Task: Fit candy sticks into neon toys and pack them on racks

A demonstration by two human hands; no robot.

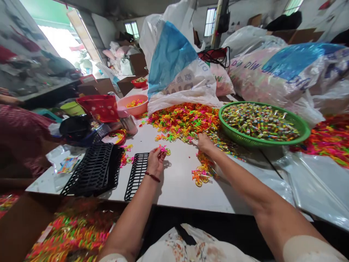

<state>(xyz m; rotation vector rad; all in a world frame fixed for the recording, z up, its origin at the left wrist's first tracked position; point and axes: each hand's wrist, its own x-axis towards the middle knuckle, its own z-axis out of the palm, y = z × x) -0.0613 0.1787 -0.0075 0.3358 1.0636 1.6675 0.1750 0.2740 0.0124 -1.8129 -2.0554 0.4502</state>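
My left hand, with a beaded bracelet at the wrist, pinches a small pink plastic toy that has a yellow-green wheel-like ring beside it. That hand is just right of a black slotted rack lying on the white table. Farther forward, my right hand reaches to the front edge of a heap of bright plastic toys, where small wrapped candies lie mixed in. Its fingers are closed; what they grip, if anything, is hidden. A loose cluster of toys lies below my right forearm.
A green basket of wrapped candies stands at right. Behind the heap rises a white-and-blue sack. Stacked black racks, a pink bottle and a pink bowl are at left. A cardboard box is below; another person's sleeve shows far left.
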